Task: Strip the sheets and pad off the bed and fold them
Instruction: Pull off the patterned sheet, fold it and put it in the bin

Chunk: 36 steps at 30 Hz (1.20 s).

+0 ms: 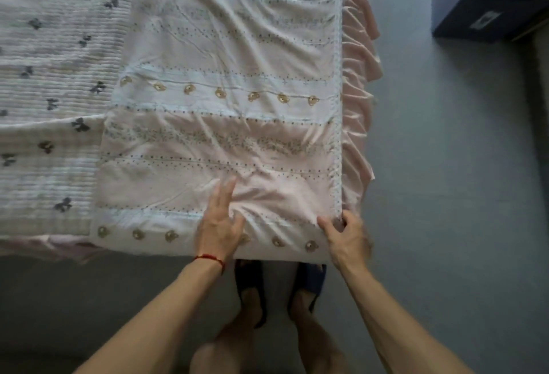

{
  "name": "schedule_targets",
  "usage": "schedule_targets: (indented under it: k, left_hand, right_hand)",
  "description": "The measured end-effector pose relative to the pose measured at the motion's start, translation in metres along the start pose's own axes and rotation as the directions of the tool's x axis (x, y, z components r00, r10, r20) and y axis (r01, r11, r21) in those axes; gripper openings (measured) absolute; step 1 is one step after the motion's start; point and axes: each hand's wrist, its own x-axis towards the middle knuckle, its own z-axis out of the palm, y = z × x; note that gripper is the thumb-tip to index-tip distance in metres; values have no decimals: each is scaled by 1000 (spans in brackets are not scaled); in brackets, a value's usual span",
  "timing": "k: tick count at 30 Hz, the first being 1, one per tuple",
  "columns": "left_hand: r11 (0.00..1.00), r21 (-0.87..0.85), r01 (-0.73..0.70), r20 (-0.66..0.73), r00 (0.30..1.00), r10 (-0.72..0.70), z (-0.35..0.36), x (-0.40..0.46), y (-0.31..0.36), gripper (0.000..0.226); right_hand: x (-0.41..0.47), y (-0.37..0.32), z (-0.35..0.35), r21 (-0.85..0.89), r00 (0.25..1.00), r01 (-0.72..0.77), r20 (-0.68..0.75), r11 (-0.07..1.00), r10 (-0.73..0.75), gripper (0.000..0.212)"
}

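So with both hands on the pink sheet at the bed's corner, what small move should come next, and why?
Probably lift the corner: the right hand pinches the pink sheet at its near corner by the ruffled trim, while the left hand lies flat on it. The sheet appears already doubled over the bow-print pad, so another fold seems due.

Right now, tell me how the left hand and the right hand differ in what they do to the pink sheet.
The left hand lies flat with fingers spread on top of the pink sheet, inward from the edge; the right hand is curled, pinching the sheet's near corner by the ruffle. The left wrist wears a red string; the right wrist is bare. Both touch the sheet at the bed's near edge.
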Motion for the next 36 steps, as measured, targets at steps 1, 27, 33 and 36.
schedule_targets:
  k: [1, 27, 33, 36]
  left_hand:
    - [997, 68, 42, -42, 998, -40, -17, -11, -23, 74]
    - [885, -168, 433, 434, 839, -328, -292, -47, -151, 43]
    - [693, -379, 613, 671, 698, -250, -315, -60, -195, 66]
    - [734, -432, 524, 519, 810, -273, -328, -80, -166, 63]
  right_hand:
    - [-8, 2, -5, -46, 998, 30, -46, 998, -32, 39]
    - [-148, -43, -103, 57, 990, -49, -129, 997, 56, 35]
    - [-210, -79, -139, 207, 979, -67, 204, 976, 24, 18]
    - [-223, -74, -151, 312, 969, -141, 238, 940, 66, 59]
